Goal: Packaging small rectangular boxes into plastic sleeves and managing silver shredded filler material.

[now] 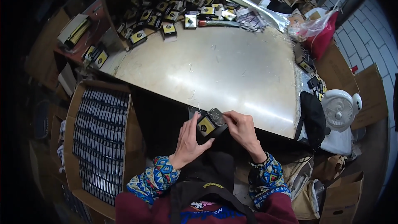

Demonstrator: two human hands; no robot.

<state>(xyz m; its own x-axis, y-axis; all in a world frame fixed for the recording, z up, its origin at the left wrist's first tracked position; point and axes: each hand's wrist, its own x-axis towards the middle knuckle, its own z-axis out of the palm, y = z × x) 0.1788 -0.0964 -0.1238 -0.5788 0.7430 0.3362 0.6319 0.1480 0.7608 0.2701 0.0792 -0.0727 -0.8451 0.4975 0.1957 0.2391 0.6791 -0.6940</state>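
Close in front of my body, at the near edge of the table, my left hand [187, 142] is closed around a small black and yellow box [205, 126]. The end of the box facing the table looks open, with a dark flap beside my left fingertips. My right hand [242, 129] pinches a small grey, shiny piece [216, 116] between thumb and finger at the box's upper right. This piece seems to be in clear wrap, and its exact kind cannot be made out. Whether part of it sits inside the box is unclear.
A metal-topped table [207, 68] spreads ahead, with thin clear scraps on it. Many similar small boxes [169, 30] lie heaped at its far side. A carton [128, 141] packed with rows stands at left. At right are a white fan [339, 110] and a black cloth item [311, 120].
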